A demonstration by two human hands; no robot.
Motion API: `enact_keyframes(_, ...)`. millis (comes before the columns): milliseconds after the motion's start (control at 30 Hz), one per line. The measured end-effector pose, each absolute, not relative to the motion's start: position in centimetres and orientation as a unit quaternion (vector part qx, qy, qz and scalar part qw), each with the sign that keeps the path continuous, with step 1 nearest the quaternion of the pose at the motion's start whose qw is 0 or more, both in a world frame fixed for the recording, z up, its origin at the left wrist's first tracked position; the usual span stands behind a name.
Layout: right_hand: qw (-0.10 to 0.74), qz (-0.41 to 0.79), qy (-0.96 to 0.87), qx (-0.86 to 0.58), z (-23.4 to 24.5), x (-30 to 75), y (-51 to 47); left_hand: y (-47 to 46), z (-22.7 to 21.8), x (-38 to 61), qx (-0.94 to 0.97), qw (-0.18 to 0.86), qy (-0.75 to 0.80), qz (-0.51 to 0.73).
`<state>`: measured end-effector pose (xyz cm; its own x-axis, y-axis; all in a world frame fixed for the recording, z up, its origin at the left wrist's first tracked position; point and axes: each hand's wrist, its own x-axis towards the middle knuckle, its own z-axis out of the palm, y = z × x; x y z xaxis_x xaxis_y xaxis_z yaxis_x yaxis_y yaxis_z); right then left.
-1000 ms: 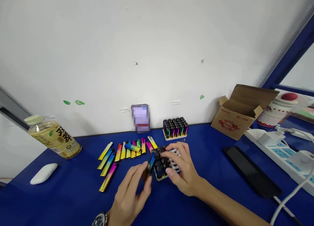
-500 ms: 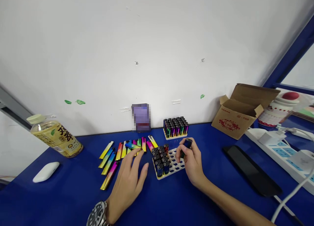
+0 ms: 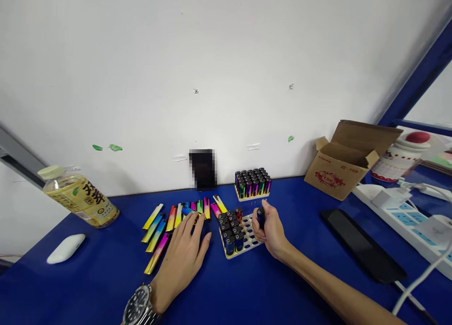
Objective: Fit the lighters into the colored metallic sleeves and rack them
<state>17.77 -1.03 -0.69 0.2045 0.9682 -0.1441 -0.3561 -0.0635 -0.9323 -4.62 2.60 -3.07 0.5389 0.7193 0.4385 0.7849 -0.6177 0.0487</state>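
My right hand point(image 3: 271, 231) is closed around a dark lighter point(image 3: 260, 216), black end up, over the vacant holes at the right of a white perforated rack point(image 3: 251, 243). Black-ended lighters point(image 3: 230, 231) stand upright in the rack's left part. My left hand point(image 3: 185, 247), wearing a watch on the wrist, lies flat with its fingers stretched out. Its fingertips reach the loose lighters and partly cover a blue one point(image 3: 188, 211). More shiny gradient-coloured lighters point(image 3: 156, 253) lie to the left of that hand.
A second rack full of lighters point(image 3: 252, 182) stands by the wall. Around the blue table are a drink bottle point(image 3: 84, 195), a white case point(image 3: 66, 248), an open cardboard box point(image 3: 335, 169), a black phone point(image 3: 362, 245), a power strip point(image 3: 409, 219) and a pixelated dark rectangle point(image 3: 204, 169).
My right hand has shifted slightly left and turned, bringing its lighter upright over the rack. My left hand has settled lower, its fingers nearer the blue lighter. The pixelated rectangle has gone dark.
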Motion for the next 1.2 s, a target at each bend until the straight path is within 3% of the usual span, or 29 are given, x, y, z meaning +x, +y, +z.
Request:
enact_keyframes(367,0.611,0.577,-0.266,-0.472,0.2,17.6,-1.3,2.5,-3.1,-4.7,-0.871,0.078,-0.423,-0.237)
enact_keyframes(833,0.618,0.528,-0.331,-0.479,-0.9,17.6,-1.3,2.5,-2.6,-4.6,-0.877,0.079,-0.408,-0.242)
enact_keyframes(1200,0.582,0.176,-0.639,-0.472,-1.2,19.4,-1.3,1.4,-1.3,-4.1,-0.893,0.092,-0.328,-0.293)
